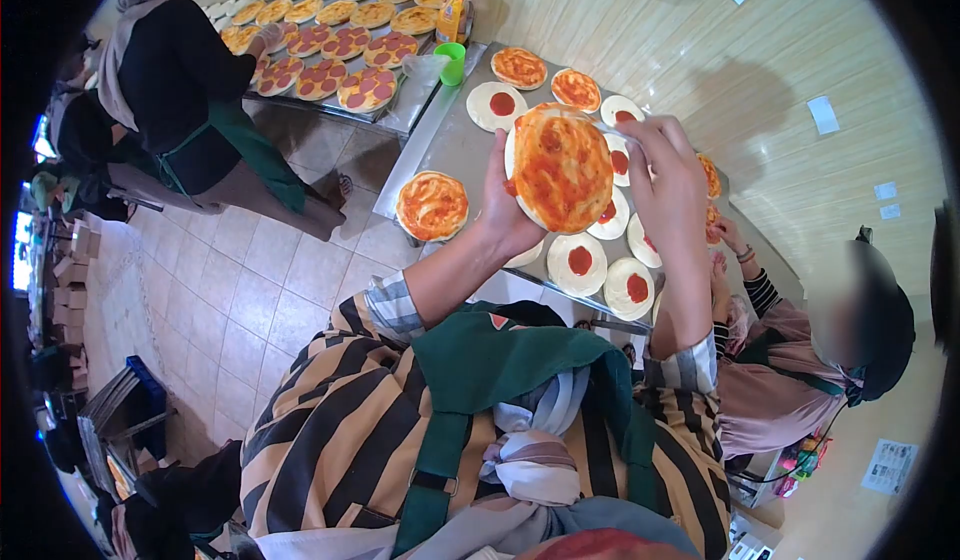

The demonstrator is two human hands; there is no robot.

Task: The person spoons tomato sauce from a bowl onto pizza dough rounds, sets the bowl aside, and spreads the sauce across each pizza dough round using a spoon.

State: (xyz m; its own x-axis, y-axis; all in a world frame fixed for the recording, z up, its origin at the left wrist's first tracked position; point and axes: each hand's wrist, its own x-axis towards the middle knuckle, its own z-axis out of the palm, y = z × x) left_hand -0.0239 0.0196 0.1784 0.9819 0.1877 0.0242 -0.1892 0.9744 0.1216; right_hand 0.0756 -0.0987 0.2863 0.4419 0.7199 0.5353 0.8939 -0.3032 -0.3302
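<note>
My left hand (507, 200) holds up a round pizza base (560, 170) spread with red sauce, its fingers under and around the left edge. Just right of that base is my right hand (672, 175), fingers bent and thumb apart, with nothing visible in it. Below both hands lie several pale dough rounds with a dab of sauce in the middle, such as one dough round (577, 264) near the tray's front edge. A sauced pizza base (432, 205) sits at the left corner of the metal tray (460, 150).
A green cup (452, 63) and an orange packet (453, 7) stand at the back. Behind, another table (400, 110) bears several topped pizzas, with a person (190, 70) beside it. At right, another person (770, 350) reaches to my tray.
</note>
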